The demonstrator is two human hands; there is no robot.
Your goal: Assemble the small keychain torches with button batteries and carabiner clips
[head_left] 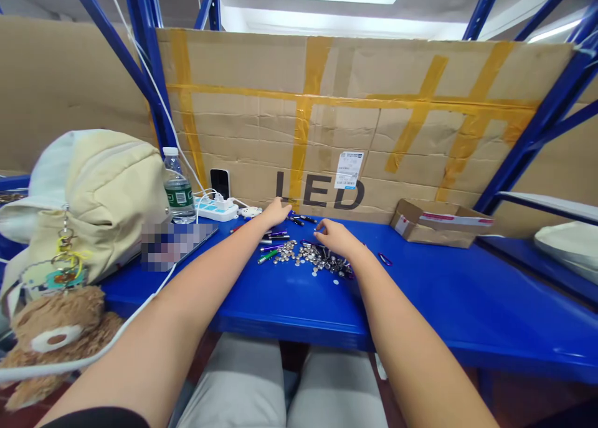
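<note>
My left hand (275,212) reaches far across the blue table (448,291), fingers curled down onto small pen-like sticks (299,219) near the cardboard wall. My right hand (335,237) rests palm down, fingers bent, at the far edge of a heap of small silver button cells (301,256). Several coloured sticks, purple and green (270,252), lie left of the heap. What either hand holds, if anything, is hidden under the fingers.
A cardboard wall marked LED (317,191) closes the back. An open small carton (434,223) stands at the right. Water bottle (178,187), power strip (215,209), cream backpack (88,197) and plush bear (51,341) sit at the left. Blue rack posts flank both sides.
</note>
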